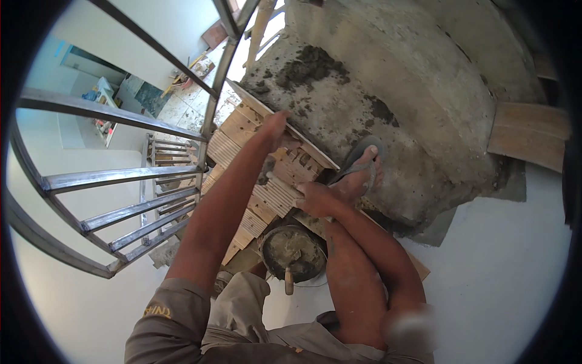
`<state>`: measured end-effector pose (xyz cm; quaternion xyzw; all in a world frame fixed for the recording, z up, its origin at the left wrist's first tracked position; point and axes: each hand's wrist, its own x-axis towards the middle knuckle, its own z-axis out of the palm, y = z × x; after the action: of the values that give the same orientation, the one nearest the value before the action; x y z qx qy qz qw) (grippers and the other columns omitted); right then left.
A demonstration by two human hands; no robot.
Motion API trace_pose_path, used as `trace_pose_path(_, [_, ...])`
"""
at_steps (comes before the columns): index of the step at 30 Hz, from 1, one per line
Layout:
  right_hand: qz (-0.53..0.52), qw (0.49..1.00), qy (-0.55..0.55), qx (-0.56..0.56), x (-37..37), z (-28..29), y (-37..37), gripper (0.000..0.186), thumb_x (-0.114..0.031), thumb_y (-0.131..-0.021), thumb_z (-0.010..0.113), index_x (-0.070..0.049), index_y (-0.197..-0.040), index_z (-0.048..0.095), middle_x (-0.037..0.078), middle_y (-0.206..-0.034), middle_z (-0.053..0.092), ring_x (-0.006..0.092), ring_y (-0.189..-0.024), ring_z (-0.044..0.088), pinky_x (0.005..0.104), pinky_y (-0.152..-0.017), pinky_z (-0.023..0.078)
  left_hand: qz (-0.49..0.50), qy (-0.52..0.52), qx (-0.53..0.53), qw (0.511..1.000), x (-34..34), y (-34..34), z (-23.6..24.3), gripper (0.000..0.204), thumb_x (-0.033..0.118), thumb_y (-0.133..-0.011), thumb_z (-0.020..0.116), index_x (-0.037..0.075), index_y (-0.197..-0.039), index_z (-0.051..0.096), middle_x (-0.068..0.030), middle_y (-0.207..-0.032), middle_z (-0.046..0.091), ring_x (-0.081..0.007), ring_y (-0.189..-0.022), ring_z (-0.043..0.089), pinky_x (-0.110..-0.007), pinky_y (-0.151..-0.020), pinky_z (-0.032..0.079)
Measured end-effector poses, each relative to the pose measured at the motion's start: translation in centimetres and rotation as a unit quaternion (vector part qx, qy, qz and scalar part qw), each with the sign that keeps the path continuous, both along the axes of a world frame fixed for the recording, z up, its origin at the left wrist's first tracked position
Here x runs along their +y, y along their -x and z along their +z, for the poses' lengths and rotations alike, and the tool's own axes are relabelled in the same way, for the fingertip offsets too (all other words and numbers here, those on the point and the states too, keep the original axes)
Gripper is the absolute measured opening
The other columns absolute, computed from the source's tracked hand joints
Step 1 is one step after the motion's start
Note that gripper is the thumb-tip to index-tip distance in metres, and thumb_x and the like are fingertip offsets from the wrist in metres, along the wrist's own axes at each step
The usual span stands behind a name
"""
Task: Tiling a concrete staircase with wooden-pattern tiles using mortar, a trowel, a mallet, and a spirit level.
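The left hand [277, 128] grips the pale board [315, 148]; whether the right hand [316, 200] grips, I cannot tell; uneven pressure could tip it.

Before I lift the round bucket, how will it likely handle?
The bucket is probably heavy for its size, given the grey mortar inside. Tilting might dislodge the wooden-handled tool, whose handle juts past the rim.
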<state>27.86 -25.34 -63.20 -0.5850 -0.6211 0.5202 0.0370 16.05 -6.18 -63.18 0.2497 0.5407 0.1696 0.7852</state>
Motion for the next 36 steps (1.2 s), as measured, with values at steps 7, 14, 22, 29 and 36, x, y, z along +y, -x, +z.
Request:
trace_pose_path(7, [0.058, 0.997, -0.004, -0.040, -1.5, -0.5, -0.1, 0.050, -0.029, -0.083, 0.062, 0.005, -0.119, 0.057, 0.028, -0.103, 0.065, 0.0438, -0.097, 0.063, 0.0491, -0.082, 0.050, -0.036, 0.009, 0.035, 0.999, 0.2, -0.2, 2.1, 0.043, 0.027, -0.100, 0.038, -0.003, -0.129, 0.048, -0.0213, -0.117, 0.063, -0.0339, -0.089, 0.070, -0.037, -0.070, 0.062])
trace_pose_path(14, [-0.025, 0.996, 0.081, 0.030, -1.7, -0.4, -1.0, 0.051, -0.029, -0.086, 0.063, 0.004, -0.123, 0.056, 0.028, -0.101, 0.065, 0.0415, -0.095, 0.065, 0.0480, -0.081, 0.050, -0.095, -0.062, 0.127, 0.985, 0.2, -0.1, 2.2, 0.051, 0.036, -0.102, 0.036, -0.006, -0.127, 0.049, -0.0226, -0.109, 0.066, -0.0269, -0.079, 0.072, -0.033, -0.064, 0.062])
trace_pose_path(22, [-0.009, 0.997, 0.069, 0.018, -3.8, -0.5, -1.2, 0.049, -0.025, -0.086, 0.064, 0.004, -0.124, 0.056, 0.027, -0.097, 0.066, 0.0399, -0.092, 0.066, 0.0464, -0.082, 0.050, -0.119, -0.013, 0.079, 0.990, 0.9, 0.5, 2.0, 0.050, 0.037, -0.102, 0.037, -0.006, -0.123, 0.051, -0.0257, -0.105, 0.067, -0.0323, -0.084, 0.071, -0.038, -0.073, 0.060])
trace_pose_path(29, [-0.103, 0.995, -0.001, -0.010, -4.8, 0.1, -1.8, 0.047, -0.026, -0.086, 0.063, 0.005, -0.122, 0.057, 0.026, -0.099, 0.067, 0.0397, -0.096, 0.065, 0.0481, -0.084, 0.050, -0.110, -0.035, 0.109, 0.987, 0.3, -0.6, 2.8, 0.048, 0.035, -0.102, 0.036, -0.006, -0.120, 0.053, -0.0247, -0.101, 0.068, -0.0314, -0.084, 0.071, -0.037, -0.071, 0.061])
trace_pose_path(36, [-0.078, 0.995, 0.036, -0.050, -4.7, 2.0, -1.3, 0.036, -0.024, -0.084, 0.061, 0.004, -0.106, 0.062, 0.026, -0.095, 0.066, 0.0420, -0.093, 0.065, 0.0478, -0.080, 0.051, -0.102, -0.032, 0.096, 0.990, 0.5, -0.2, 2.7, 0.046, 0.031, -0.102, 0.035, -0.006, -0.122, 0.051, -0.0257, -0.104, 0.067, -0.0330, -0.086, 0.070, -0.037, -0.071, 0.061])
